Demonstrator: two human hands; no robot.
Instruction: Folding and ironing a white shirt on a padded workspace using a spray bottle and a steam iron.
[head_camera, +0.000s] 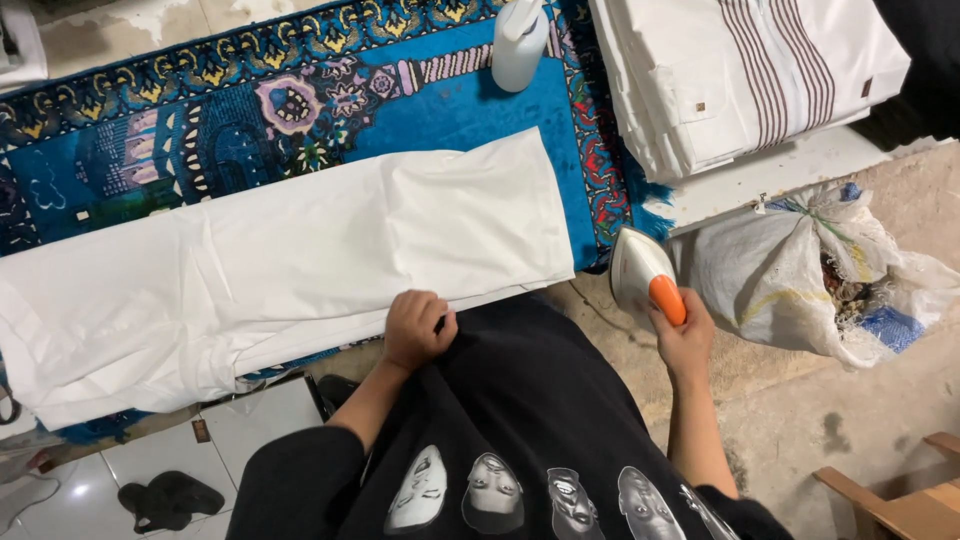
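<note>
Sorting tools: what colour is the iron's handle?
Orange, on a white iron in the right hand; head view.

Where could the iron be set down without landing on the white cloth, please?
The blue rug shows a bare patch between the white cloth and the spray bottle. The ground right of the right hand, below the sack, is bare too. It is crowded at the folded stack. The left hand rests on the cloth's near edge.
</note>
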